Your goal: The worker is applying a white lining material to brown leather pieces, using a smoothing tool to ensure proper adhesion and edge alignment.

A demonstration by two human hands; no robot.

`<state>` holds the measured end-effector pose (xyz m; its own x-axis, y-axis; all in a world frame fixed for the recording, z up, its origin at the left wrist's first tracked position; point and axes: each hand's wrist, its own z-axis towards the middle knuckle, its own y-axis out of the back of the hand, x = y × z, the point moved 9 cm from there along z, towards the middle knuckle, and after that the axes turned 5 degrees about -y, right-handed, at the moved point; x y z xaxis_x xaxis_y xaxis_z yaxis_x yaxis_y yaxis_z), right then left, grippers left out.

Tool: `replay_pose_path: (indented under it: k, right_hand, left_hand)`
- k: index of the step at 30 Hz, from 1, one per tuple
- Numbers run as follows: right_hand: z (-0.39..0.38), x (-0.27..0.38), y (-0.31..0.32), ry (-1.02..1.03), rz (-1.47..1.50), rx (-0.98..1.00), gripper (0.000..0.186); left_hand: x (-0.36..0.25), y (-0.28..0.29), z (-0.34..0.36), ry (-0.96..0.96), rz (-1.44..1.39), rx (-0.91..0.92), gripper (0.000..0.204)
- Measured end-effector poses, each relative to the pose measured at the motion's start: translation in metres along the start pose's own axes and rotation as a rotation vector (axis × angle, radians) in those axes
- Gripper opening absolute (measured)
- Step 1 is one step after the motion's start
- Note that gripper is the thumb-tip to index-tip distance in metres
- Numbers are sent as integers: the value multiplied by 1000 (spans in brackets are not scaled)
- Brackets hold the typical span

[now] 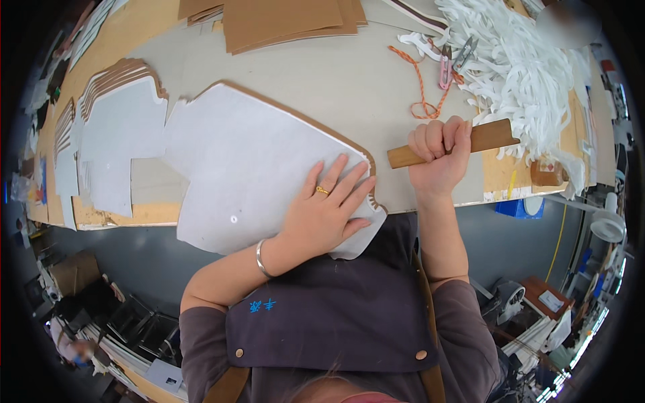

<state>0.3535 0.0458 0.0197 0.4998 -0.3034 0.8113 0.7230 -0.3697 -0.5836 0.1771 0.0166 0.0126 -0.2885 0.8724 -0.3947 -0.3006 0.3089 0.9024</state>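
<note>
My left hand [329,205] lies flat with its fingers spread on a large whitish panel [248,154]. The panel has a brown edge along its far and right sides, with small pleats at the right corner by my fingertips. Part of the panel hangs over the table's near edge, against my apron. My right hand [440,153] is closed in a fist around a flat brown bar [494,136], which looks like wood. Held just right of the panel, the bar sticks out on both sides of the fist, and its right end is notched.
Similar panels lie stacked in a fanned pile [124,114] at left. Brown sheets [289,23] are piled at the back. At right are a heap of white strips [517,74], pink-handled thread snips [445,70], an orange cord [422,87] and a brown container [545,173].
</note>
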Motion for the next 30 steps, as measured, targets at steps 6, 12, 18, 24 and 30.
replay_pose_path:
  k: [6,12,18,24,30]
  right_hand:
    - [-1,-10,-15,-26,-37,42,44]
    - [-12,-19,-42,62,-233,145,41]
    - [-16,-20,-42,65,-195,209,39]
    - [-23,-18,-39,76,-227,210,42]
    - [-4,-25,-58,41,-10,470,39]
  left_hand:
    - [2,-1,1,124,11,-64,60]
    - [3,0,2,144,2,-79,55]
    - [4,2,5,146,-1,-82,54]
    - [5,4,4,143,8,-130,50]
    - [3,4,1,150,13,-122,49]
